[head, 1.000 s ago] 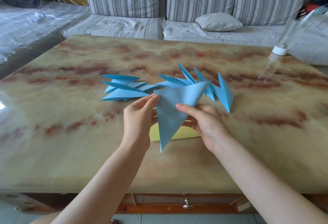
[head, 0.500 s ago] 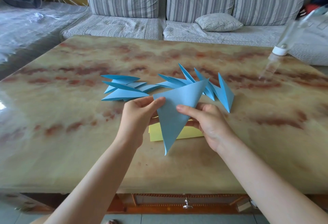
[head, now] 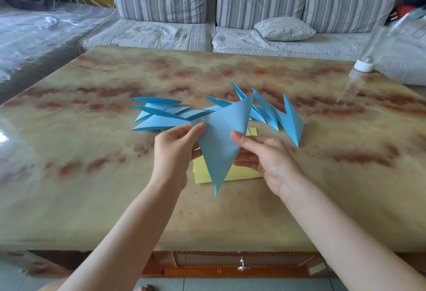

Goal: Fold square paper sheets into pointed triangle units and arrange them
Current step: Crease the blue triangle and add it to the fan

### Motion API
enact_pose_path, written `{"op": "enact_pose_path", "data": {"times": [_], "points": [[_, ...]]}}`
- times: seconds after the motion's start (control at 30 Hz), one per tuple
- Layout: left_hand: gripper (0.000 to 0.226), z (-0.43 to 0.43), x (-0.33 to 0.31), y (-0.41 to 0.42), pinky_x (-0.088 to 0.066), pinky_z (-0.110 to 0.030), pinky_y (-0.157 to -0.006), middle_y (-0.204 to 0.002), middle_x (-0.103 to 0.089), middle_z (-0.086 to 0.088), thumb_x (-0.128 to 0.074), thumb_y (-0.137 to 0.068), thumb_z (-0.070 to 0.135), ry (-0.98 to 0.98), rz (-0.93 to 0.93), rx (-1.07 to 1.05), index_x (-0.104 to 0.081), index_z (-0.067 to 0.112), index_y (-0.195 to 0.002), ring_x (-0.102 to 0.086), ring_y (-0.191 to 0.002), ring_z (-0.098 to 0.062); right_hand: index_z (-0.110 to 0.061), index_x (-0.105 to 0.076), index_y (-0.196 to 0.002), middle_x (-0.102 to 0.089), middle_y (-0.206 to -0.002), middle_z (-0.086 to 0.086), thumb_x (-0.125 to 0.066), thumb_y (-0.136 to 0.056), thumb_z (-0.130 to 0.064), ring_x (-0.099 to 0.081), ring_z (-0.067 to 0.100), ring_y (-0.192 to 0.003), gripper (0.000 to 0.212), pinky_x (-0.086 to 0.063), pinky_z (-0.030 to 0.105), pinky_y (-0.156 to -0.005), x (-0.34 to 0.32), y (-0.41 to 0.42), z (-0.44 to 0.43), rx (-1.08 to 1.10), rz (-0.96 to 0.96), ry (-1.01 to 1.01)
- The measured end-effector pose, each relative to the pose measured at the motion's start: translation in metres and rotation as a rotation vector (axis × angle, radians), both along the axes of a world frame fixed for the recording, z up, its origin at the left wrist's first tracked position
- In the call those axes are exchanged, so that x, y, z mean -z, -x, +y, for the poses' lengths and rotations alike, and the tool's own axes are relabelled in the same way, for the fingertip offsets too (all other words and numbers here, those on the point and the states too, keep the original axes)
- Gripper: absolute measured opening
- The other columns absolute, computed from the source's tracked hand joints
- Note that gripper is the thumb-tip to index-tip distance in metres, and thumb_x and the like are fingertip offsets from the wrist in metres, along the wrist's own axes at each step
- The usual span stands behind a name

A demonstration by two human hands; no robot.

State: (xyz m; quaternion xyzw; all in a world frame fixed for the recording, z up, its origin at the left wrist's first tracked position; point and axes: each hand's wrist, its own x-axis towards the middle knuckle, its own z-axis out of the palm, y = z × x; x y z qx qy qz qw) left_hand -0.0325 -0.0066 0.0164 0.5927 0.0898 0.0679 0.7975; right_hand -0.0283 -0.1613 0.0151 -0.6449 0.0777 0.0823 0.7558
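I hold a blue folded paper triangle (head: pixel 221 138) above the table, its long point aimed down toward me. My left hand (head: pixel 173 150) pinches its left corner between thumb and fingers. My right hand (head: pixel 265 154) pinches its right edge, thumb on the front and fingers behind. Several finished blue pointed units (head: pixel 159 115) lie flat in a pile behind my left hand. More blue units (head: pixel 285 118) stand tilted in a row behind my right hand. A stack of yellow square sheets (head: pixel 239 174) lies under the held paper, partly hidden.
The marbled table (head: pixel 92 164) has bare surface to the left, right and front. A clear bottle with a white cap (head: pixel 366 60) leans at the far right edge. A striped sofa with a cushion (head: pixel 284 28) stands behind the table. A drawer knob (head: pixel 242 265) shows below the front edge.
Both hands have lifted the blue triangle slightly up and away from me. The grip of each hand is the same.
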Motion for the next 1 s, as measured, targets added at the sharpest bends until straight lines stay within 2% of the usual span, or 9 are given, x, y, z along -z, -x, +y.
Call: {"op": "enact_pose_path", "data": {"times": [0.17,0.33,0.5,0.7,0.87,1.0], "points": [[0.012,0.0014,0.0036,-0.0024,-0.055,-0.021,-0.060,-0.074,-0.073,0.001,-0.063,-0.089,0.009,-0.006,0.022,-0.047,-0.070,0.008,-0.079,-0.069,-0.068,-0.010,-0.004,-0.072,-0.088,-0.074,-0.081,0.010,-0.075,-0.067,-0.034,-0.069,0.019,-0.066,0.036,-0.055,0.025,-0.060,-0.0023,0.0017,-0.0007,-0.032,0.019,-0.029],[0.013,0.0067,0.0022,-0.0033,-0.059,-0.024,-0.067,-0.074,-0.073,0.001,-0.064,-0.089,0.009,-0.014,0.021,-0.064,-0.069,0.008,-0.077,-0.069,-0.069,-0.012,-0.010,-0.072,-0.078,-0.075,-0.078,0.008,-0.069,-0.084,-0.017,-0.072,0.016,-0.069,0.010,-0.055,0.024,-0.068,-0.0040,0.0032,-0.0045,-0.038,-0.050,-0.004],[0.013,0.0066,0.0016,-0.0034,-0.056,-0.020,-0.061,-0.073,-0.073,0.002,-0.064,-0.089,0.008,0.003,0.047,-0.075,-0.070,0.009,-0.077,-0.068,-0.068,-0.011,-0.011,-0.071,-0.075,-0.074,-0.073,0.005,-0.070,-0.084,-0.013,-0.070,0.014,-0.065,0.009,-0.055,0.022,-0.065,-0.0011,0.0036,0.0015,0.030,-0.093,0.033],[0.013,0.0082,0.0035,-0.0046,-0.056,-0.020,-0.060,-0.073,-0.072,0.001,-0.064,-0.089,0.009,0.004,0.059,-0.117,-0.070,0.008,-0.077,-0.068,-0.069,-0.012,-0.007,-0.073,-0.087,-0.075,-0.084,0.007,-0.070,-0.083,-0.021,-0.072,0.019,-0.072,0.014,-0.057,0.030,-0.072,-0.0016,0.0029,0.0025,-0.034,-0.029,-0.053],[0.018,0.0050,0.0014,-0.0011,-0.053,-0.018,-0.056,-0.067,-0.071,0.004,-0.063,-0.090,0.009,0.032,0.043,-0.101,-0.068,0.009,-0.072,-0.066,-0.063,-0.009,-0.009,-0.072,-0.079,-0.074,-0.079,0.006,-0.071,-0.082,-0.010,-0.070,0.016,-0.066,0.003,-0.057,0.026,-0.068,0.0007,0.0021,0.0036,0.008,-0.032,-0.032],[0.020,0.0029,0.0014,0.0016,-0.053,-0.019,-0.056,-0.070,-0.070,0.002,-0.063,-0.090,0.010,0.063,0.048,-0.111,-0.067,0.010,-0.070,-0.065,-0.062,-0.010,-0.008,-0.072,-0.085,-0.075,-0.086,0.008,-0.071,-0.082,-0.013,-0.070,0.019,-0.071,0.006,-0.057,0.028,-0.070,0.0018,0.0013,0.0027,0.005,-0.009,-0.073]]}}
